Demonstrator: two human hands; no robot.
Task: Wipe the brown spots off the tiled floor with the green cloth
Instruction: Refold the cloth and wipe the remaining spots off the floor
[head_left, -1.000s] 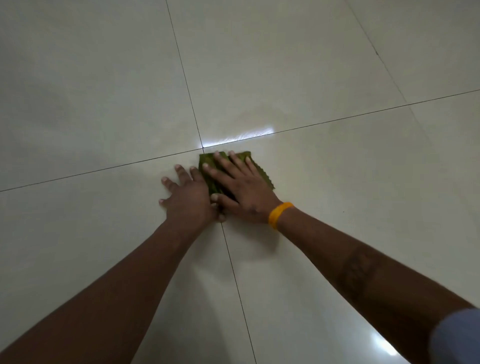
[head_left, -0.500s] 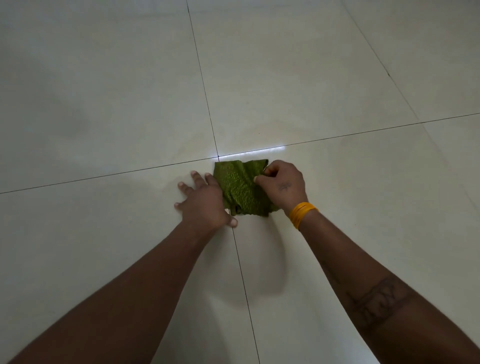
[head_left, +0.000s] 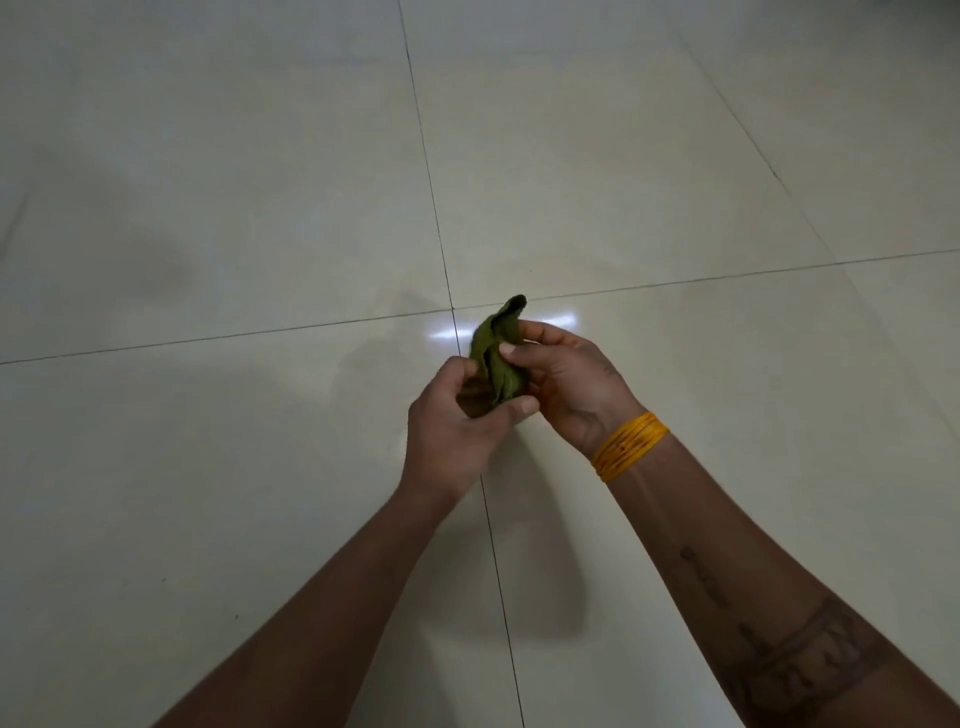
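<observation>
The green cloth (head_left: 497, 349) is bunched up and held in the air above the tiled floor (head_left: 260, 208), between both hands. My right hand (head_left: 569, 382), with yellow bangles on its wrist, pinches the cloth's upper part with thumb and fingers. My left hand (head_left: 457, 423) grips the lower part, fingers curled round it. One corner of the cloth sticks up. A faint damp smear (head_left: 374, 358) lies on the tile just left of the hands. No clear brown spots show on the tiles.
Glossy cream tiles with thin dark grout lines cross under the hands (head_left: 453, 309). A bright light reflection (head_left: 561, 319) sits just beyond the cloth. A few tiny dark specks (head_left: 236, 617) lie on the near left tile.
The cloth lay flat on the floor under my right hand. My right hand gathered it up, my left hand left the floor, and both now hold it bunched in the air.
</observation>
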